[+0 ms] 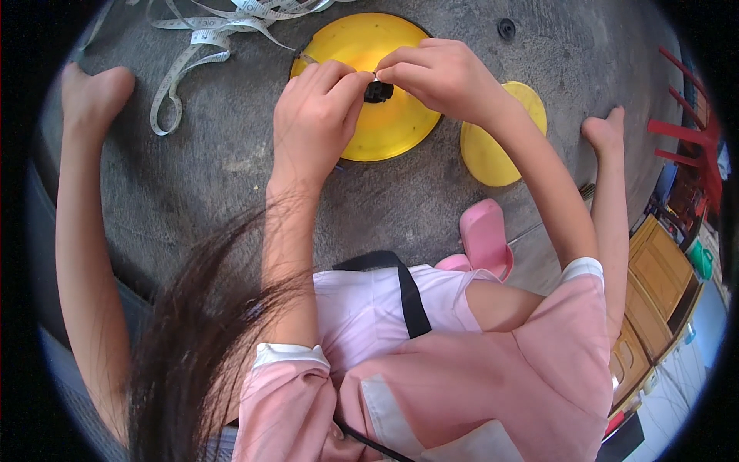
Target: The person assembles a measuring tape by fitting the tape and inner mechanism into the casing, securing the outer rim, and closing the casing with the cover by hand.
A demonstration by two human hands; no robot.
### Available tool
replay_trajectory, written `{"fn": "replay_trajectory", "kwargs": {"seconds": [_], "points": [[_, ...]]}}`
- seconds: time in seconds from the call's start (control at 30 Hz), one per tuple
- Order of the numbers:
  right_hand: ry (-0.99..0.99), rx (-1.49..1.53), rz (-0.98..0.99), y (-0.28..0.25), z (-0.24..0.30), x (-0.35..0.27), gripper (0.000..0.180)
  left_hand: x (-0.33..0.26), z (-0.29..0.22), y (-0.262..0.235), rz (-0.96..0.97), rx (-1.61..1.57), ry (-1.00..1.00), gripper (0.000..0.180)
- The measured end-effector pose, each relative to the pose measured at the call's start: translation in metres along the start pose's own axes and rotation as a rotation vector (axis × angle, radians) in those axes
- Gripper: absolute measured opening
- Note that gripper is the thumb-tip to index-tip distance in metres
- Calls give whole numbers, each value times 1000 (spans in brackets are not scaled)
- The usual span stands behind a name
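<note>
A round yellow disc-shaped case (392, 138) with a dark rim lies on the grey floor in front of me. At its middle is a black hub (378, 92). My left hand (317, 104) and my right hand (439, 73) meet just over this hub, thumbs and forefingers pinched together. A tiny pale, shiny bit shows between the fingertips, too small to name. My hands and wrists cover part of the case. Beyond my left hand, a white measuring tape (208, 38) lies in loose loops, one strand running toward the case's edge.
A yellow oval lid-like disc (493, 150) lies by my right forearm. Farther off is a small black round part (506, 29). Pink slippers (483, 235) sit near my lap. My bare feet rest on both sides. A red chair (697, 135) and wooden cabinet (658, 266) stand at the right.
</note>
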State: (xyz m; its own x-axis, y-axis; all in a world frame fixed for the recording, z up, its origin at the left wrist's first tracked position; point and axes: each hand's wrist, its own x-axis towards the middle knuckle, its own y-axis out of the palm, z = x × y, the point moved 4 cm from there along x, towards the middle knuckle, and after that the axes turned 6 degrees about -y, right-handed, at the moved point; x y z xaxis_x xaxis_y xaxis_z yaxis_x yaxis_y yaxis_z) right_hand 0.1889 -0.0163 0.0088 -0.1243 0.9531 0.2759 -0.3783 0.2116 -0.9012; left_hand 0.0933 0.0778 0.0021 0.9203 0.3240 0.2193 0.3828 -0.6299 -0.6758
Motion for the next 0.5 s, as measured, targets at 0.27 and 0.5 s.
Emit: {"fn": "replay_trajectory", "kwargs": {"seconds": [0.27, 0.5], "points": [[-26, 6, 23, 2, -1, -1, 22, -1, 4, 3, -6, -43, -32, 12], [9, 34, 78, -2, -3, 0, 21, -3, 5, 7, -45, 20, -60, 14]]}}
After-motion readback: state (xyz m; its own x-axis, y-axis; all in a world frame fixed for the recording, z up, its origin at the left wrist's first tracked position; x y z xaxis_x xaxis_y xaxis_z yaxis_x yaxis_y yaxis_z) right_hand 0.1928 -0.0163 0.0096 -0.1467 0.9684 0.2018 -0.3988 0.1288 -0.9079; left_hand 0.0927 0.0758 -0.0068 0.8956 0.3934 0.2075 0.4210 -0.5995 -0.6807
